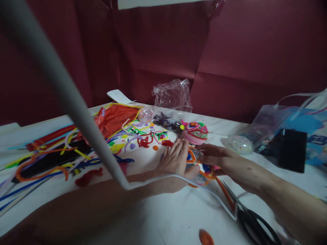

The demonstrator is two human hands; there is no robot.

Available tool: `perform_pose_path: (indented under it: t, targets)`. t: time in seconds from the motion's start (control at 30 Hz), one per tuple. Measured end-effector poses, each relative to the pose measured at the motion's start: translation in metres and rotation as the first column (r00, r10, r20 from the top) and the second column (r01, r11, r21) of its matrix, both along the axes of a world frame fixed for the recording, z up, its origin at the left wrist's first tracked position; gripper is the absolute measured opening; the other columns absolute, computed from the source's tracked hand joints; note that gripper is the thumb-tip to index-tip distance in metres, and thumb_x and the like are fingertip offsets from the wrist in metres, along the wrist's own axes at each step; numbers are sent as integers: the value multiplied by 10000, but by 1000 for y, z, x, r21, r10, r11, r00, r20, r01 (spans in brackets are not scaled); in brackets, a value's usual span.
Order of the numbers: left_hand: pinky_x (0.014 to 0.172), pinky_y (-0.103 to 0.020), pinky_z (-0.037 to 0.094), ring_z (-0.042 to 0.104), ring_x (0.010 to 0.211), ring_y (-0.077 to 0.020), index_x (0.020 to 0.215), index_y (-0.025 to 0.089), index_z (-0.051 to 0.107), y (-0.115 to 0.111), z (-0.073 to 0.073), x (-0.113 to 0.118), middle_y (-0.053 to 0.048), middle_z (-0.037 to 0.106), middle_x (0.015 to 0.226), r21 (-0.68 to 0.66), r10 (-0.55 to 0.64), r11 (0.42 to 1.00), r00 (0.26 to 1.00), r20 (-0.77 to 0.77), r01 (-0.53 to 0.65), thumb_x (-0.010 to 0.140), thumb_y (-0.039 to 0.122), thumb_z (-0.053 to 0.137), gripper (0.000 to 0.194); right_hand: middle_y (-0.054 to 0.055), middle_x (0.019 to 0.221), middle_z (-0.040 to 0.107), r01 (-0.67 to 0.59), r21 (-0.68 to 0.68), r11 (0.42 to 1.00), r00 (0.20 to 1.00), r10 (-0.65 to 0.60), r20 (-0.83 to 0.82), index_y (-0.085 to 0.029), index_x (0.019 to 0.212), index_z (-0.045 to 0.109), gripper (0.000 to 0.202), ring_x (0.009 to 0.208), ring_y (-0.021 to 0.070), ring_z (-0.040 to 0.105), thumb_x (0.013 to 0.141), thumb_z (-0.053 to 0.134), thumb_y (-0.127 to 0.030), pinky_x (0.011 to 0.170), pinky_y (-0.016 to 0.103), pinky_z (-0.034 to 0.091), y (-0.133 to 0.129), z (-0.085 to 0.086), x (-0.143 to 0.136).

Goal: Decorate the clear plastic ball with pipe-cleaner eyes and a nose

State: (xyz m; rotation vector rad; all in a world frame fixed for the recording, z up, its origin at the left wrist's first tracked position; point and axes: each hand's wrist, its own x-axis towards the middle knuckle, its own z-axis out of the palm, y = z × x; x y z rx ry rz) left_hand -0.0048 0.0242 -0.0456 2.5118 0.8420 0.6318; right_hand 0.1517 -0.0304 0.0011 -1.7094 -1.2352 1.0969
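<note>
A clear ball (199, 177) wrapped in orange pipe cleaner, with blue and white pieces on it, rests on the white table between my hands. My left hand (176, 158) lies flat against its left side, fingers stretched forward. My right hand (217, 158) reaches over its right side, with the fingers curving behind it; their tips are partly hidden. Just beyond stands a pink-wrapped ball (195, 132) with colored dots. Black-handled scissors (251, 217) lie at the near right, beside an orange strip (224, 192).
Pipe cleaners (51, 156) and a red plastic bag (116, 119) cover the left. Behind are a clear ball (145, 115) and a crinkled bag (172, 95). A black box (292, 149) stands right. A blurred pale rod (76, 109) crosses the near view.
</note>
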Motion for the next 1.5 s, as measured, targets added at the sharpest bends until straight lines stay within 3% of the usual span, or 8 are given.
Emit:
perform_pose_path:
  t: [0.13,0.43,0.57,0.7,0.87,1.03,1.2,1.5]
  targets:
    - [1088,-520,162,103,1375,-279,1394,24,144,1,-1,1,-192,157,1474,-3,-2,1000,1000,3,2,833,476,344,747,90,1056,605,-43,44,998,999,43,-10,-150,1107,547,638,807,229,593,534,685,-396,607,265,491,-3,2,-5]
    - [1098,-482,165,127,1373,-262,1393,30,156,1,-2,0,-186,178,1472,-5,23,1000,999,34,-23,825,445,365,734,103,1047,572,-76,179,981,997,73,23,-168,1008,494,540,893,257,555,582,689,-436,686,302,480,-2,-8,-6]
    - [1098,-485,173,138,1371,-267,1387,38,182,2,-4,1,-180,188,1472,-8,39,999,999,31,-39,812,420,379,717,8,786,552,-42,335,941,999,28,46,-215,839,437,366,689,181,526,661,648,-456,576,264,445,-3,-24,-7]
    - [1096,-485,184,146,1368,-278,1384,16,179,3,-3,3,-192,190,1468,-1,47,999,998,28,-47,812,411,381,724,-20,636,513,-49,395,917,994,7,108,-207,729,463,272,570,148,469,741,595,-444,514,246,395,-5,-35,-6]
    - [1099,-474,184,140,1369,-273,1383,7,176,4,-2,3,-192,188,1469,-5,62,998,998,21,-62,817,430,366,732,51,863,582,-130,440,889,978,42,204,-195,849,562,239,819,241,546,731,600,-399,693,325,455,-12,-34,-4]
    - [1100,-468,182,138,1371,-263,1383,20,175,3,-4,3,-190,183,1471,-1,54,999,997,46,-54,821,431,363,721,96,1143,529,-250,529,811,927,43,372,-211,879,598,154,1121,293,450,783,555,-323,892,404,396,-17,-38,-1]
    - [1100,-471,176,138,1372,-256,1388,43,167,1,-4,2,-178,170,1477,-11,53,999,997,55,-52,827,424,356,704,98,1205,518,-215,572,792,912,-46,407,-214,816,635,156,1141,282,445,780,533,-326,916,411,370,-17,-40,-5]
    - [1115,-457,165,121,1376,-246,1399,62,170,3,3,-4,-150,158,1485,-132,-23,991,996,90,34,837,515,312,735,88,1190,521,-210,580,787,915,-52,401,-215,783,620,136,1132,258,455,794,519,-306,894,377,363,-17,-43,-7]
